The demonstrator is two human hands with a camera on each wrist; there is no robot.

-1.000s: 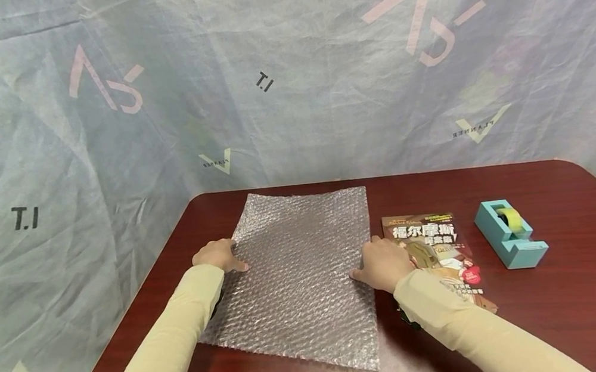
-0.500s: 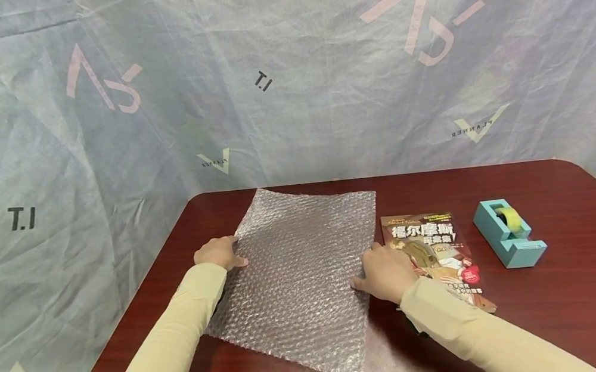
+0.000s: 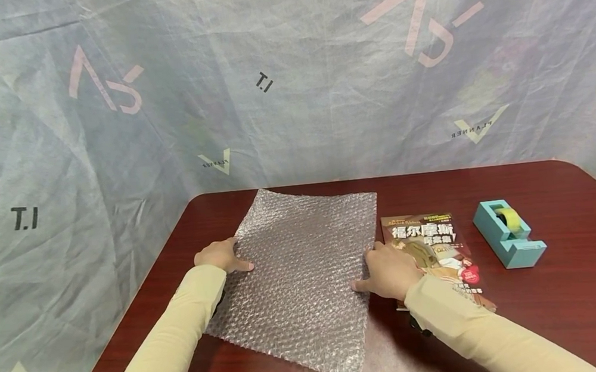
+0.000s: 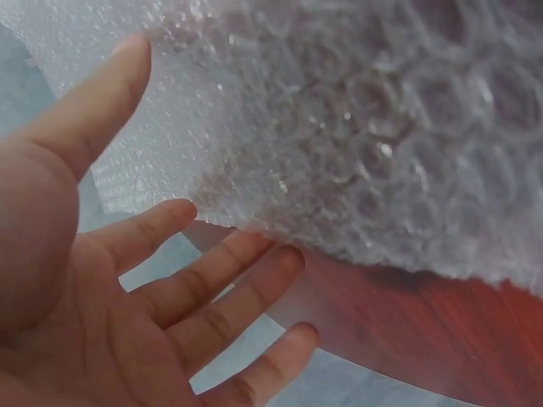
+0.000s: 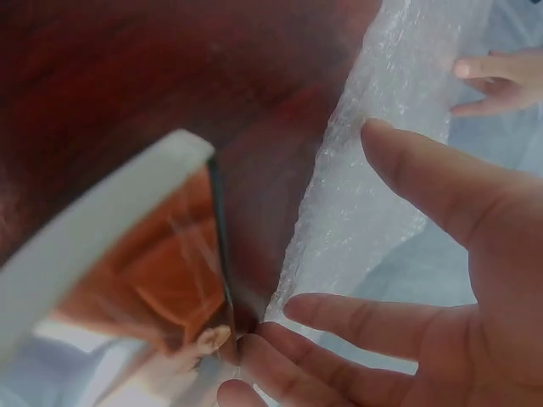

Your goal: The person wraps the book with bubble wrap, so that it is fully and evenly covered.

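plastic bubble wrap (image 3: 301, 275) lies between left hand (image 3: 221, 257) and right hand (image 3: 390, 272)

The bare left hand (image 4: 97, 309) spreads its fingers at the edge of a clear plastic bubble-wrap sheet (image 4: 331, 144); a reddish-brown tabletop (image 4: 399, 331) shows alongside.

Bubble wrap (image 3: 303, 272): glossy, bumpy, probably plastic.

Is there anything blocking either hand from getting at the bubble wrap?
Nothing visible. The left hand and right hand are at opposite side edges of the bubble wrap, with no object between. The book lies close by, right of the wrap, but not in between; the tape dispenser sits farther right.
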